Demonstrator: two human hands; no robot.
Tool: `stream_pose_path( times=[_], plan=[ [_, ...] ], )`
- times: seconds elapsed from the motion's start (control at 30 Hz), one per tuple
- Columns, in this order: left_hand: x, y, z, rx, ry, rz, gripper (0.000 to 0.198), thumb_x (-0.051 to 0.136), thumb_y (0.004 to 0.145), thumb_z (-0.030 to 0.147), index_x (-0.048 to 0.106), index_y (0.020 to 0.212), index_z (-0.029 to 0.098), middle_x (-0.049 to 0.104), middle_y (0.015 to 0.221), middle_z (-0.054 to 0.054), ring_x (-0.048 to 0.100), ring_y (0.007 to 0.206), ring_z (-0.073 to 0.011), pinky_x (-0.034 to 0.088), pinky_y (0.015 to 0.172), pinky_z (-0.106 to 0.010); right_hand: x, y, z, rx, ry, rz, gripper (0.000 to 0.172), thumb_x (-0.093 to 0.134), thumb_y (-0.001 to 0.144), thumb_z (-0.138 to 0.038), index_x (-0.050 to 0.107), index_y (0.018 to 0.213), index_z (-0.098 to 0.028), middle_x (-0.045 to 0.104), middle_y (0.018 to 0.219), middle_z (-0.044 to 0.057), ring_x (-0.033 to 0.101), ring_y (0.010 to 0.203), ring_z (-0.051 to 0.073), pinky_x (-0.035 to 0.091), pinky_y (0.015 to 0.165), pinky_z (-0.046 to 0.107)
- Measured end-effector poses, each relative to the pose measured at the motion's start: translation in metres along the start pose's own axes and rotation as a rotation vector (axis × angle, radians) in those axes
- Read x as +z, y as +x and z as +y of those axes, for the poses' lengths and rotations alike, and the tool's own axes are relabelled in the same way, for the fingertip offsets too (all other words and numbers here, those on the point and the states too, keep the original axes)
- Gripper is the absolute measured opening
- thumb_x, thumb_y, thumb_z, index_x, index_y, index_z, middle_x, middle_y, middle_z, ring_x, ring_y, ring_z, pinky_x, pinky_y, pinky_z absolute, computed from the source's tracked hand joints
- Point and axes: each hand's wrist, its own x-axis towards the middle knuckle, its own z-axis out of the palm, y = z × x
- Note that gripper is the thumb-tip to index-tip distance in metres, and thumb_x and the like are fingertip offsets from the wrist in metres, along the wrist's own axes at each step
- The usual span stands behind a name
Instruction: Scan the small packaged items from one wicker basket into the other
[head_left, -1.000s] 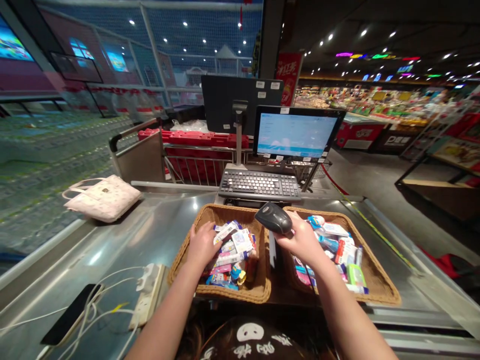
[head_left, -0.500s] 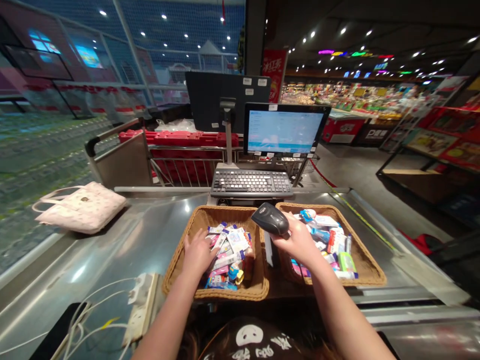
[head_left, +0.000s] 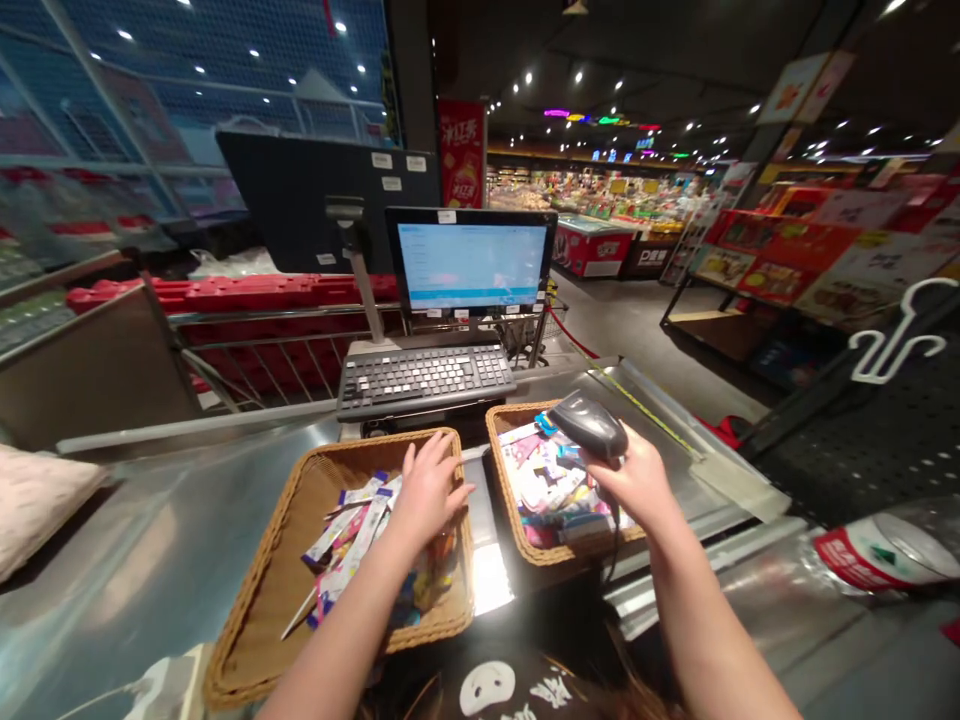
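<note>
My left hand hovers over the right side of the left wicker basket, its fingers apart with nothing seen in them. Inside that basket lies a heap of small wrapped packets, and a thin white stick pokes out at the near side. My left forearm hides part of the heap. In my right hand is a black barcode scanner, its head pointing up and left over the right wicker basket. More small colourful packets fill this second basket, partly covered by the scanner and hand.
Behind the baskets stand a keyboard, a lit monitor and a second screen's back. A pale bag lies on the metal counter at far left. A bottle with a red label and a white hanger are at right.
The view has turned right. My left hand has shifted from the left side of its basket to the right side. My right hand has carried the scanner rightward over the right basket.
</note>
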Motion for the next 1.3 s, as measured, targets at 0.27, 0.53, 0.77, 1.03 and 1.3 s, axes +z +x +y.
stream_pose_path(
  times=[0.27, 0.53, 0.77, 1.03, 1.3],
  plan=[
    [0.058, 0.095, 0.083, 0.386, -0.041, -0.099, 0.053, 0.076, 0.072, 0.039, 0.06, 0.119, 0.021, 0.024, 0.158, -0.019, 0.019, 0.146, -0.0345, 0.014, 0.114, -0.064, -0.04, -0.006, 0.044, 0.041, -0.091, 0.149, 0.024, 0.062, 0.075, -0.04, 0.069, 0.079, -0.018, 0.071, 0.085, 0.008, 0.065, 0.08, 0.025, 0.053, 0.08, 0.04],
    [0.132, 0.144, 0.101, 0.535, 0.005, -0.232, 0.039, 0.077, 0.069, 0.034, 0.067, 0.103, 0.017, 0.031, 0.155, -0.017, 0.023, 0.145, -0.0336, 0.006, 0.116, -0.06, -0.057, -0.009, 0.067, 0.077, -0.065, 0.167, 0.021, 0.062, 0.074, -0.034, 0.069, 0.086, -0.019, 0.072, 0.091, 0.008, 0.066, 0.086, 0.026, 0.052, 0.086, 0.043],
    [0.152, 0.151, 0.104, 0.5, 0.003, -0.239, 0.026, 0.076, 0.072, 0.031, 0.071, 0.093, 0.016, 0.041, 0.147, -0.018, 0.027, 0.142, -0.0335, 0.007, 0.116, -0.061, -0.059, -0.007, 0.08, 0.132, -0.026, 0.16, 0.023, 0.061, 0.073, -0.034, 0.068, 0.089, -0.019, 0.071, 0.095, 0.01, 0.066, 0.088, 0.027, 0.052, 0.089, 0.046],
    [0.125, 0.149, 0.093, 0.417, -0.085, -0.168, 0.022, 0.074, 0.075, 0.032, 0.072, 0.095, 0.023, 0.041, 0.151, -0.013, 0.03, 0.142, -0.0336, 0.006, 0.113, -0.067, -0.054, -0.001, 0.085, 0.111, -0.025, 0.165, 0.022, 0.061, 0.073, -0.033, 0.069, 0.087, -0.018, 0.072, 0.094, 0.01, 0.067, 0.089, 0.028, 0.051, 0.092, 0.048],
    [0.064, 0.134, 0.067, 0.291, -0.147, -0.05, 0.026, 0.07, 0.079, 0.043, 0.074, 0.1, 0.028, 0.04, 0.152, -0.01, 0.03, 0.142, -0.0336, 0.01, 0.113, -0.065, -0.044, 0.006, 0.07, 0.056, 0.0, 0.148, 0.021, 0.061, 0.073, -0.032, 0.069, 0.088, -0.02, 0.072, 0.095, 0.009, 0.067, 0.088, 0.027, 0.052, 0.09, 0.047]
  ],
)
